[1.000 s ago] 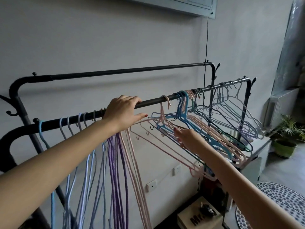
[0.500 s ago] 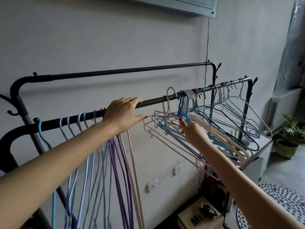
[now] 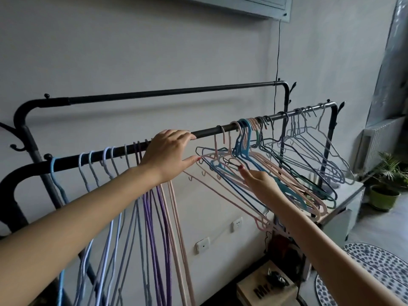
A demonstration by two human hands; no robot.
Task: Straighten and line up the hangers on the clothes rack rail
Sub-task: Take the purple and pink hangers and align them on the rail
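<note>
Left hand point(image 3: 164, 153) palm-down on black metal rack rail point(image 3: 207, 131), fingers straight and together, thumb out. Right hand point(image 3: 258, 180) raised among tilted pink wire hangers point(image 3: 287, 173), fingertips pinching one.

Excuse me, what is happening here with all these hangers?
A person is tidying hangers on the front rail of a black clothes rack. The left hand rests over the rail beside the hangers that already hang straight, purple and pink among them. The right hand reaches into the tangled bunch of pink, blue and dark hangers, which sit tilted and crossed. That bunch and the grey hangers further right are not yet lined up.
</note>
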